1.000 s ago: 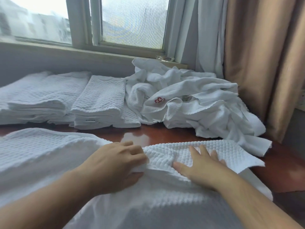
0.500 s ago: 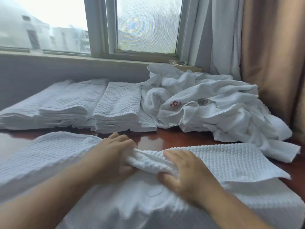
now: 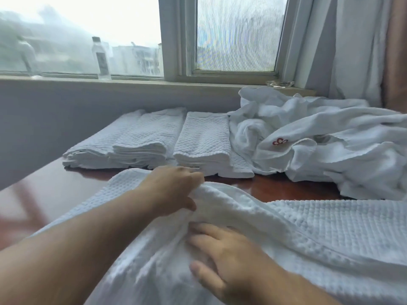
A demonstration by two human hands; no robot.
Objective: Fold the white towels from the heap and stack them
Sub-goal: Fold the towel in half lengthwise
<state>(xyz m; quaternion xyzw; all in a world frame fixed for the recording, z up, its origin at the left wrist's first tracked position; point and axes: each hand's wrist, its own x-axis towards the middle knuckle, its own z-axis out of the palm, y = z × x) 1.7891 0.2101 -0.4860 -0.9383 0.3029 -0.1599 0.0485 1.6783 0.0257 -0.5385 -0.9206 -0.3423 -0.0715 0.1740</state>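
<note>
A white waffle-weave towel (image 3: 319,234) lies spread across the near part of the dark red table (image 3: 55,194). My left hand (image 3: 174,186) grips a raised fold of this towel at its far edge. My right hand (image 3: 222,252) lies flat on the towel nearer to me, fingers straight and pointing left. Behind, folded white towels sit in stacks (image 3: 202,144) side by side. To the right of them is the heap of crumpled white towels (image 3: 319,146), one with a small red emblem.
A window sill (image 3: 132,82) runs behind the table, with a clear bottle (image 3: 101,58) on it at the left and a glass dish (image 3: 279,84) at the right. Curtains (image 3: 363,47) hang at the far right. Bare table shows at the left.
My left hand has lifted the towel's fold and carried it away from me. My right hand slid back toward me and flattened on the towel. The view has swung left.
</note>
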